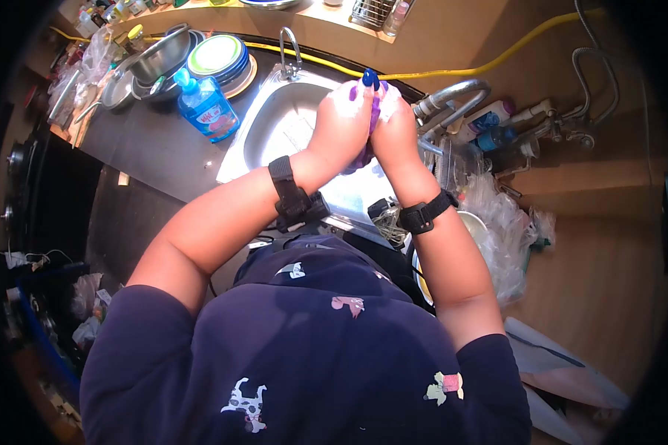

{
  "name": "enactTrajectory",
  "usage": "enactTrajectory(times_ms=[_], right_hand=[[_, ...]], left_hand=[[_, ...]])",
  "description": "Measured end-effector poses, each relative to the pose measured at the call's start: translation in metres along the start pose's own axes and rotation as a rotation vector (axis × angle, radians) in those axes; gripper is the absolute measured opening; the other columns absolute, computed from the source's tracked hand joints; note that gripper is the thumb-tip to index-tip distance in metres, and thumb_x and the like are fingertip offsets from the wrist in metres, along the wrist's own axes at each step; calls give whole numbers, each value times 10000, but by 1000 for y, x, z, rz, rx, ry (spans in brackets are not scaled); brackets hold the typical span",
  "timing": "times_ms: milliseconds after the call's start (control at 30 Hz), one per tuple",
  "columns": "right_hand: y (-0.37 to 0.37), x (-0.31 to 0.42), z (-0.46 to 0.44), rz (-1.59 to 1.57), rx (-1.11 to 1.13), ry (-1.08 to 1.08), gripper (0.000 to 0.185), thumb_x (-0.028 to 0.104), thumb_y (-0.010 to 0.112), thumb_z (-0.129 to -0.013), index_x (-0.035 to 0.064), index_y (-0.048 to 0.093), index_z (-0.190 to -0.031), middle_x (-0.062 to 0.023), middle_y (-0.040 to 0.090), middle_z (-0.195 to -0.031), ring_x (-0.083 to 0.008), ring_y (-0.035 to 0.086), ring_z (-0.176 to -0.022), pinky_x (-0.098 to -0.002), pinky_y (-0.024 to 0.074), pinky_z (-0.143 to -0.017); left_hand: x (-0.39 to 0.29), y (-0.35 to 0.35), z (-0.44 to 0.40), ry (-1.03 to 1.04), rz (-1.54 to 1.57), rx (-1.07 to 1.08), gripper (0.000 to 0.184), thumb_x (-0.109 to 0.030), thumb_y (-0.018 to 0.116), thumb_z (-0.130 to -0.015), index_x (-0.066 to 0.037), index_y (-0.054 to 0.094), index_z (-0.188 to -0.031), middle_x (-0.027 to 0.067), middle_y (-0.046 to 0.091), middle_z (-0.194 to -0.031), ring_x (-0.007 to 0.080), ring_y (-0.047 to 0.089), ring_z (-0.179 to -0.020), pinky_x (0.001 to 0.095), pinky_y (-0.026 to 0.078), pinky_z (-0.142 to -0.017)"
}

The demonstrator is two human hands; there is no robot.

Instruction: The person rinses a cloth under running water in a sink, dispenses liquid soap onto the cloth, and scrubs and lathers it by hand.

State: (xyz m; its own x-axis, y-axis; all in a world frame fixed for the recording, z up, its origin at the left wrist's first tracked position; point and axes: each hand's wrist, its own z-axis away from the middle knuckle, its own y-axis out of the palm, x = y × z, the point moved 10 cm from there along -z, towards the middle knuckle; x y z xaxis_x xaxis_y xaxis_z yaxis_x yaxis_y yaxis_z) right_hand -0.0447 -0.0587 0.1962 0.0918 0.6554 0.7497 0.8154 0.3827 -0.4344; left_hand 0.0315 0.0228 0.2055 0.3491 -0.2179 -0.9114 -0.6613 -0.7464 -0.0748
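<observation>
My left hand [343, 111] and my right hand [395, 111] are pressed together over the sink, fingers closed around a purple, soft-looking thing [375, 115]. White patches that look like suds, or glare, cover the knuckles of both hands. Part of the purple thing shows between the palms and below them, but its kind is hidden. At the fingertips, a shiny dark blue piece [371, 78] sticks up; I cannot tell whether it belongs to the purple thing. Beneath my hands is the steel sink [256, 122]. Both wrists wear black straps.
A blue soap bottle [209, 111] stands left of the sink, before stacked plates [217, 55] and metal pans [162, 55]. Behind the basin rises a thin tap [289, 48]. A larger faucet [460, 96], bottles [490, 122] and plastic bags [497, 230] lie right. A yellow hose [490, 68] runs along the back.
</observation>
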Motion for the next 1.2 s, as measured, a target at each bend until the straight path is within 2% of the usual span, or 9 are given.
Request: enactTrajectory(times_ms=[300,500,533,667,700,900,1033,1167,1200], right_hand=[[10,25,15,54,112,-90,170,155,549,-827,-13,574,-840,-232,579,-742,-416,554,-749,-427,449,-639],[2,5,5,4,112,2,185,130,493,-848,-25,590,-874,-251,575,-776,-415,550,-778,-406,453,-671],[6,-5,8,30,191,99,305,259,403,-938,-1,554,-988,-147,620,-879,-242,591,-815,-323,440,-755],[24,-33,29,-657,256,435,536,477,338,-935,35,449,-1216,-61,539,-1122,-150,497,-1044,-277,366,-910],[38,-36,39,-935,355,551,545,409,470,-908,55,316,-1293,-45,491,-1114,-112,459,-1013,-276,386,-879],[20,-10,25,-748,347,384,403,268,542,-890,42,465,-1215,-36,573,-1012,-98,539,-898,-256,448,-793],[11,-17,22,-1246,144,570,286,220,443,-934,15,502,-1125,-110,599,-1028,-195,575,-958,-328,454,-858],[15,-6,22,-1589,109,660,329,303,426,-934,40,462,-1128,-139,581,-1018,-296,539,-1029,-429,402,-948],[19,0,23,-1667,180,640,314,299,423,-935,48,464,-1118,-128,580,-993,-289,545,-1010,-433,408,-939]], left_hand=[[44,-25,-31,-159,-41,-43,297,-220,469,-902,24,543,-749,150,558,-632,256,526,-563,342,417,-552],[10,4,13,-29,90,66,256,-202,437,-912,29,541,-870,197,571,-722,312,553,-671,349,438,-638],[11,6,12,-38,95,117,268,-208,430,-924,29,547,-884,165,589,-742,265,568,-696,330,443,-668],[29,13,5,-234,246,339,384,-315,351,-963,5,538,-1061,77,613,-946,140,568,-891,262,425,-806],[33,15,7,-298,389,329,400,-329,342,-964,5,532,-1074,82,604,-979,145,562,-913,265,421,-824],[10,35,17,-504,999,503,483,-397,247,-970,-6,438,-1180,110,550,-1082,141,530,-965,286,409,-900],[15,5,13,-159,407,353,477,-268,499,-906,-29,300,-1267,133,485,-1173,173,489,-1083,325,364,-958],[44,14,26,-138,296,525,804,-268,727,-720,-51,238,-1320,133,398,-1240,191,418,-1155,330,340,-991],[43,20,31,-77,223,601,978,-240,778,-644,-40,133,-1353,137,486,-1139,215,517,-1012,324,432,-873]])
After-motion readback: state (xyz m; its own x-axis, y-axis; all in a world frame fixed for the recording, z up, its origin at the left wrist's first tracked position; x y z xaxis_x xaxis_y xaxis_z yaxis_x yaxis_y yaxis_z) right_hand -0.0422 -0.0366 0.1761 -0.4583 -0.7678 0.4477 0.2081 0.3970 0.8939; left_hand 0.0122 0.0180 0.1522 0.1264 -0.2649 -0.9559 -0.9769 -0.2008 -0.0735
